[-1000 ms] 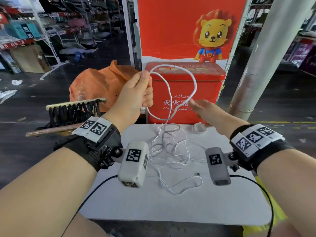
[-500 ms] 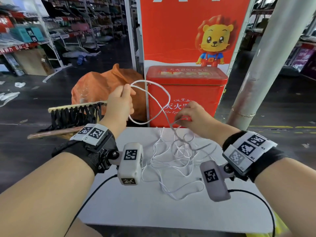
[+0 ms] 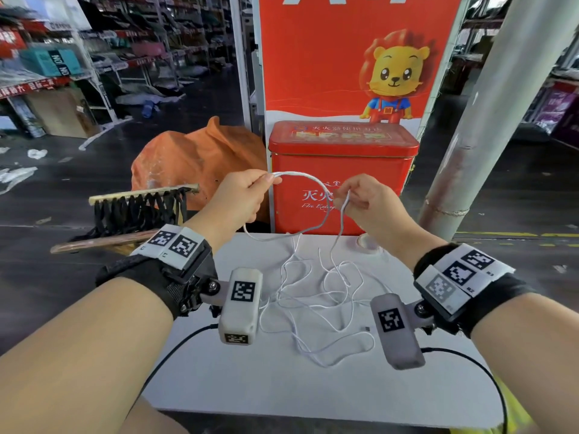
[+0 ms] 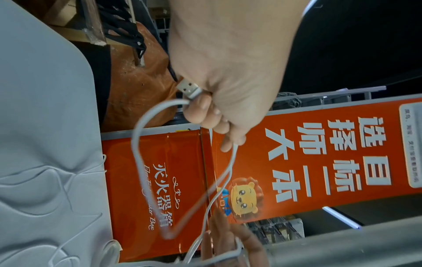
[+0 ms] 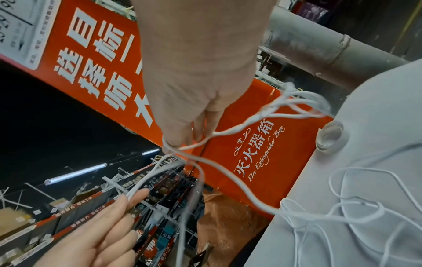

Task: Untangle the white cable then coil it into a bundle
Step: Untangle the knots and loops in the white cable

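Note:
The white cable (image 3: 297,174) arcs as a raised loop between my two hands above the far edge of the white table (image 3: 282,386). My left hand (image 3: 266,183) grips one side of the loop; in the left wrist view its fingers curl round the cable (image 4: 137,144) and the USB plug (image 4: 188,89). My right hand (image 3: 343,198) pinches a strand just right of the loop, shown in the right wrist view as a pinch (image 5: 180,142) where strands cross. The rest lies as a loose tangle (image 3: 316,296) on the table, with a small connector (image 3: 365,328) near my right wrist.
A clear tape roll (image 3: 365,242) sits on the table's far edge under my right hand. Behind the table stand a red fire extinguisher box (image 3: 341,170), an orange sack (image 3: 194,164) and a black slatted rack (image 3: 138,208). A grey pillar (image 3: 470,120) rises at the right.
Both hands have come lower and closer together. My left hand moved right with the loop, which is now smaller. My right hand went from reaching open to pinching a strand.

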Action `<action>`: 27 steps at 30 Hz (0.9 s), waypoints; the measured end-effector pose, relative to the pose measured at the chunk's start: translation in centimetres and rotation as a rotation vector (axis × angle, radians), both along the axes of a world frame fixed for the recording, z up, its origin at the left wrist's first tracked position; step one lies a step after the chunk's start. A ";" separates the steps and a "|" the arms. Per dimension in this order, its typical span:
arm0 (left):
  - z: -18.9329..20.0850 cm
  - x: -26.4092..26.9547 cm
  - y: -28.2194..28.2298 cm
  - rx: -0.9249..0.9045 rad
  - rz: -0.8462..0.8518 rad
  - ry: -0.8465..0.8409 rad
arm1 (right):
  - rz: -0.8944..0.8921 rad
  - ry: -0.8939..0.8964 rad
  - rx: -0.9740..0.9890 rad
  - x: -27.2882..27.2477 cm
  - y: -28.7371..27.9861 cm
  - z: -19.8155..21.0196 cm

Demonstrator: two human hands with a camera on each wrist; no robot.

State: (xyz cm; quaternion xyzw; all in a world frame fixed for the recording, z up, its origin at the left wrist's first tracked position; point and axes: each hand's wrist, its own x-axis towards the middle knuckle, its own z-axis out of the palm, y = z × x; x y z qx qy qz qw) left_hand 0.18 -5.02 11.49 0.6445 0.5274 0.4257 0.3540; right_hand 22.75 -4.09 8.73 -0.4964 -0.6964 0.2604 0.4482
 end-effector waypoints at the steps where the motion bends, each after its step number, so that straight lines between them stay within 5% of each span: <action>1: 0.1 0.2 -0.2 0.022 -0.018 0.062 | 0.025 -0.016 -0.003 -0.1 -0.1 0.1; 5: 0.5 0.9 -0.8 0.087 -0.178 0.357 | 0.149 -0.078 -0.099 -0.5 -0.3 0.2; 9: -0.1 2.0 -0.4 0.033 -0.307 0.569 | 0.220 -0.322 -0.050 -1.4 -1.1 0.5; 13: 0.0 3.0 -0.6 -0.003 -0.333 0.527 | 0.154 -0.424 0.030 -2.2 -1.1 0.7; 17: -0.2 2.9 -0.3 -0.052 -0.260 0.312 | 0.080 -0.662 0.126 -2.4 -0.7 1.0; 22: -0.7 3.4 0.3 0.082 -0.279 0.458 | 0.102 -0.827 0.134 -2.7 -0.5 1.0; 27: -1.0 3.6 0.4 0.141 -0.272 0.529 | 0.131 -0.784 0.149 -2.4 -0.6 1.0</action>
